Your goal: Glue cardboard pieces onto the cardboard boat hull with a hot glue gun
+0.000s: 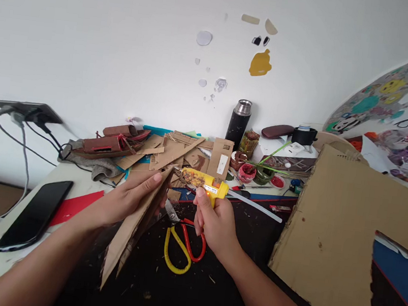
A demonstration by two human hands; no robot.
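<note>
My left hand (123, 202) is closed on a folded cardboard piece (140, 214), thumb on the near face and fingertips showing at the far side. The piece stands tilted, its pointed end toward me. In my right hand (214, 221) is a yellow hot glue gun (204, 180), its nozzle pointing left at the top edge of the cardboard; whether it touches I cannot tell. A long translucent glue stick (257, 206) sticks out of the gun's back. Below the hands, scissors (178, 259) with one yellow and one red handle lie on the black mat (148, 300).
Cardboard scraps (174, 152) pile up at the back, beside a brown model boat (106, 146). Behind stand a black thermos (239, 122) and several paint jars (247, 172). A large cardboard sheet (332, 228) covers the right. On the left lies a phone (36, 214).
</note>
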